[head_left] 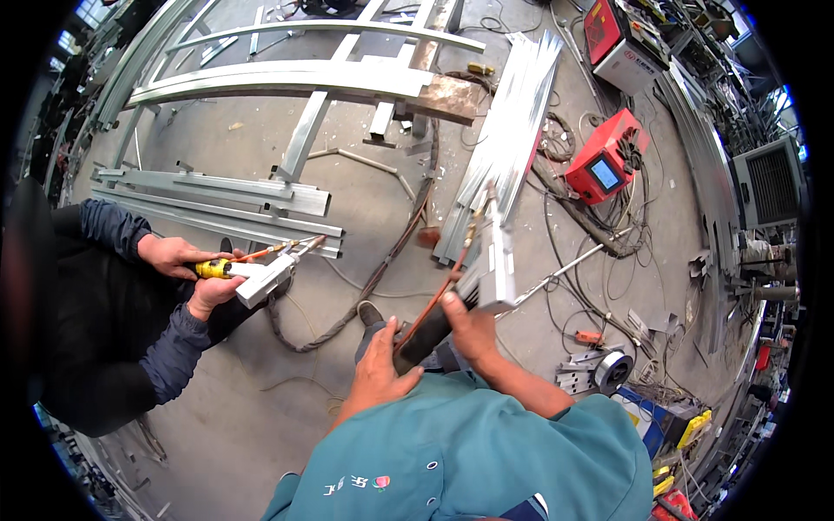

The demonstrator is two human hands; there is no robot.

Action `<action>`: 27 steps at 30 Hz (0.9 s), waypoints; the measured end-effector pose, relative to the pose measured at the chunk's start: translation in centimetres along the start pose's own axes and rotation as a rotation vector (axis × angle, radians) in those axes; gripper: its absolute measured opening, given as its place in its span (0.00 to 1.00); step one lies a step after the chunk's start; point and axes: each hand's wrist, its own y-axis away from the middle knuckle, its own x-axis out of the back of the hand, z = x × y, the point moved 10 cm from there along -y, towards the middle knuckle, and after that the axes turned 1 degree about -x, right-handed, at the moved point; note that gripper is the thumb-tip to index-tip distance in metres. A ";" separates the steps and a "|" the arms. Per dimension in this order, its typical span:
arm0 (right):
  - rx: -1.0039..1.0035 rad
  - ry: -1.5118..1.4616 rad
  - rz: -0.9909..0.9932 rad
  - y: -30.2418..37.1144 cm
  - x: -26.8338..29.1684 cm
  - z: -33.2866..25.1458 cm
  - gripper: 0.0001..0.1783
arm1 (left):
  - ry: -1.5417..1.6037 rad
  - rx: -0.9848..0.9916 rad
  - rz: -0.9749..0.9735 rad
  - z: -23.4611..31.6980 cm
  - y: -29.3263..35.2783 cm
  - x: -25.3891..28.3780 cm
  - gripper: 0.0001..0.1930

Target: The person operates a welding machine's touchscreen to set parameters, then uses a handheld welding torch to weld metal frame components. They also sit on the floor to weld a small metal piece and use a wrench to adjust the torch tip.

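In front of me I hold a handheld welding torch (497, 276) with a silver body, a black grip and an orange hose along its side. Its narrow tip points away from me toward the metal profiles and looks blurred. My left hand (380, 366) is wrapped round the black grip near its rear end. Closer to the silver body, my right hand (469, 328) closes on the same torch, thumb on top. On the left, another person's hands (191, 282) hold a similar welding torch (265, 280) with a yellow section at its rear.
A stack of shiny metal profiles (512, 130) lies ahead. At the left stands a metal frame (304, 78), with square tubes (217, 193) below it. A red machine with a screen (608, 156) sits at the right among cables. Beside my right arm is a wire spool (613, 371).
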 end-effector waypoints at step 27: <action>0.294 -0.045 0.293 7.7 16.0 -8.6 0.25 | -0.116 -0.013 -0.457 -17.7 2.3 -12.0 0.17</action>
